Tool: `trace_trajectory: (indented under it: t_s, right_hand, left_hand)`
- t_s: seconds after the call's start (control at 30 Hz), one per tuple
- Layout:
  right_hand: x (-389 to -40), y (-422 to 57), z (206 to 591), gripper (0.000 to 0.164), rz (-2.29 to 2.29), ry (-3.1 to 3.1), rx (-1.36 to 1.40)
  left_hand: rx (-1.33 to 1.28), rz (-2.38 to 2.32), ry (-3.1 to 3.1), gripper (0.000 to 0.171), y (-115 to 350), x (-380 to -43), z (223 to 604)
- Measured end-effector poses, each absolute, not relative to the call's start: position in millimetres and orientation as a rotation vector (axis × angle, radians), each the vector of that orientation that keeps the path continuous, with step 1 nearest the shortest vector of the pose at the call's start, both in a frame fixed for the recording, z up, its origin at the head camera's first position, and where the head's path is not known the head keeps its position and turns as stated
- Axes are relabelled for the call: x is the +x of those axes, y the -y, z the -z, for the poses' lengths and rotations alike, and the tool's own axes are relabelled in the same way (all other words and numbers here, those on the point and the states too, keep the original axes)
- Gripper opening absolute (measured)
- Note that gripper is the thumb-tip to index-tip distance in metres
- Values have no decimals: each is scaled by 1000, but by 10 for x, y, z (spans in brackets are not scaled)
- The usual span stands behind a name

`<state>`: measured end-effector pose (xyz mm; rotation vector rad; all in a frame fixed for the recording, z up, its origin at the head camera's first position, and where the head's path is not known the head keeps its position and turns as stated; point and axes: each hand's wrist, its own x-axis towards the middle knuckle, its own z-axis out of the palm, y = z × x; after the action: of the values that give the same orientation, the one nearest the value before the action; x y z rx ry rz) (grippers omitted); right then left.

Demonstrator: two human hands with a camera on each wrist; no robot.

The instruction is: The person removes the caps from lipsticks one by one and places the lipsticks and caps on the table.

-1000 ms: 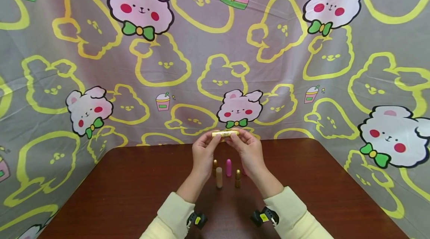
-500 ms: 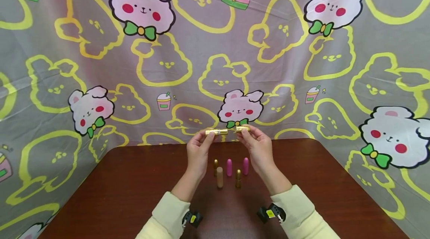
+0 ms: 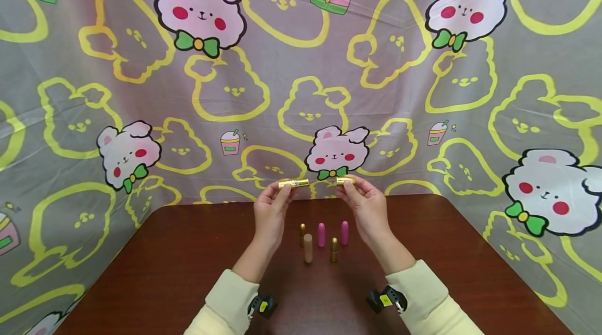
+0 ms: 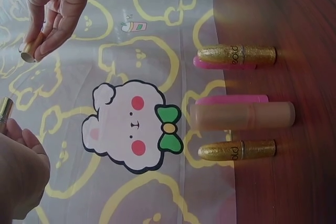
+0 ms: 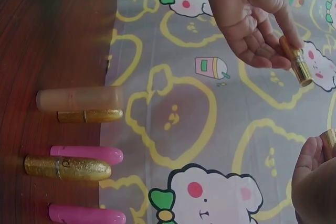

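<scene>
In the head view my left hand point(image 3: 269, 211) pinches a gold lipstick tube point(image 3: 292, 183) between thumb and fingers. Its narrower, shinier inner end points right. My right hand point(image 3: 368, 209) pinches a short gold lipstick cap point(image 3: 345, 181), level with the tube and apart from it. The left wrist view shows the hollow open end of the cap point(image 4: 29, 55). In the right wrist view the shiny inner end of the lipstick tube point(image 5: 301, 69) sticks out from my left fingers. No lipstick colour can be made out at that end.
Below the hands, several closed lipsticks stand upright on the dark wooden table point(image 3: 197, 262): a beige tube point(image 3: 308, 249), a front gold one point(image 3: 334, 250), a rear gold one point(image 3: 302, 233), and pink ones point(image 3: 322, 234) behind. A patterned cloth point(image 3: 263, 89) hangs around the table.
The gold lipstick, whole and held by both hands a second ago, has come apart. My left hand has moved left with the tube, my right hand right with the cap.
</scene>
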<state>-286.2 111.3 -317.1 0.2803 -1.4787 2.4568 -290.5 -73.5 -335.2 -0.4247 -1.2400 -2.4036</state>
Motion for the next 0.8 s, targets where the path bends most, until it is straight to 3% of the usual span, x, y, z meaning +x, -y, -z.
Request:
trace_trajectory:
  t_s: [0.2, 0.57, 0.8]
  right_hand:
    - [-2871, -1156, 3172, 13, -2448, 1452, 294]
    - [-2888, -1299, 3171, 32, -2413, 1497, 275]
    - [-2883, -1406, 3194, 13, -2402, 1484, 264]
  left_hand:
    - [-439, 2414, 1213, 14, 770, -2902, 3346]
    - [-471, 2416, 1201, 16, 879, -2895, 3349]
    - [-459, 2409, 1199, 17, 935, -2892, 3374]
